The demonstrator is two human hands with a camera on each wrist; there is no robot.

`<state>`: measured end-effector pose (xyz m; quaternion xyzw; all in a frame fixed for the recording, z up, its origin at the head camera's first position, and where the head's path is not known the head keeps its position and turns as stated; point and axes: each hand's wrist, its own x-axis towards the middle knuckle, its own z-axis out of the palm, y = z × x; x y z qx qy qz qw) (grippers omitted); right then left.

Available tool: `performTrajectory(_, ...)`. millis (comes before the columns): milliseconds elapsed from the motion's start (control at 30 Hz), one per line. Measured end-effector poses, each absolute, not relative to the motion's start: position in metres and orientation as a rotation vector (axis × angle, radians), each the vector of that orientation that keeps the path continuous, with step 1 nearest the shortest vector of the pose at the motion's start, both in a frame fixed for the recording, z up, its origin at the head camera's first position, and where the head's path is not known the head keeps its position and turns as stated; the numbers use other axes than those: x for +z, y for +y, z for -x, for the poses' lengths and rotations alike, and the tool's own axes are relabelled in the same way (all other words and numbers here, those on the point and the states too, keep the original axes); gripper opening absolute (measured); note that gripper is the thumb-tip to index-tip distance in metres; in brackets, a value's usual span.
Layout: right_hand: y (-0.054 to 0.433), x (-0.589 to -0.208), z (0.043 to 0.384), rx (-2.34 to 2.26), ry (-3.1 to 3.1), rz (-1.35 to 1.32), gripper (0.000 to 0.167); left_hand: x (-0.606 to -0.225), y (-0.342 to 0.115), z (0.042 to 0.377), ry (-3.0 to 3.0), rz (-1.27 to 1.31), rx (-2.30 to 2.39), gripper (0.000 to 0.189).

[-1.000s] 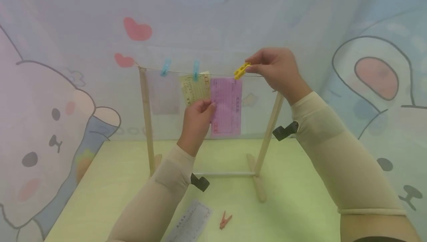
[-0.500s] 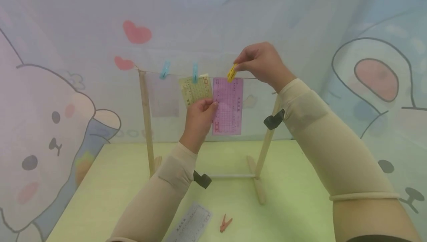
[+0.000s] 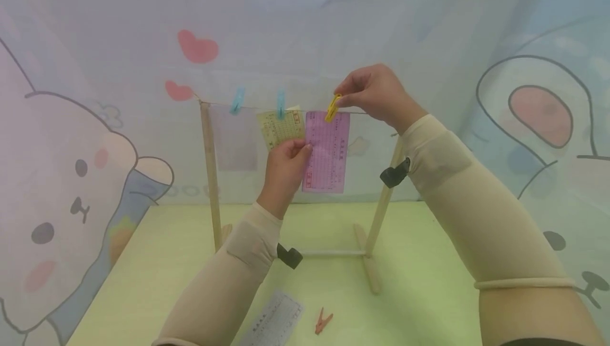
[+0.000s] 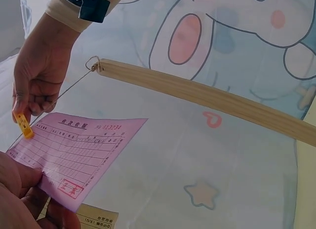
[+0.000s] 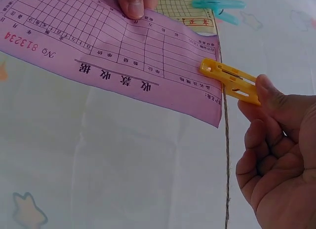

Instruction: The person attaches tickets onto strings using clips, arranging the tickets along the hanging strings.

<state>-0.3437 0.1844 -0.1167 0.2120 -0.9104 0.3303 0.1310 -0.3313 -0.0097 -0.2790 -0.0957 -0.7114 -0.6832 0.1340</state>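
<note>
Against cartoon cloth [image 3: 295, 28], the right hand [image 3: 376, 91] pinches a yellow clothespin [image 3: 332, 108] on pink paper [image 3: 329, 158] the left hand [image 3: 283, 174] grips.

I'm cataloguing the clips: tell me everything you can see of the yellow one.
The yellow clip is a two-armed clothespin, plastic by its look, with slots through its arms. The right hand pinches its handle end between thumb and finger. Its other end lies over the top edge of the pink slip, at the cord; how tightly it bites is unclear. In the head view it leans, handles up and rightward.
</note>
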Motion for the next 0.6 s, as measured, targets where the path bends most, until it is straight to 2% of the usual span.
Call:
performTrajectory(433,0.196,-0.117,0.345,0.919,-2.742,-0.658,0.048,-0.280,-0.012,0.329,-2.061,0.264,-1.989,0.020)
performTrajectory(600,0.205,-0.125,0.342,0.816,-2.693,-0.708,0.052,-0.283,-0.012,0.330,-2.051,0.263,-1.973,0.020)
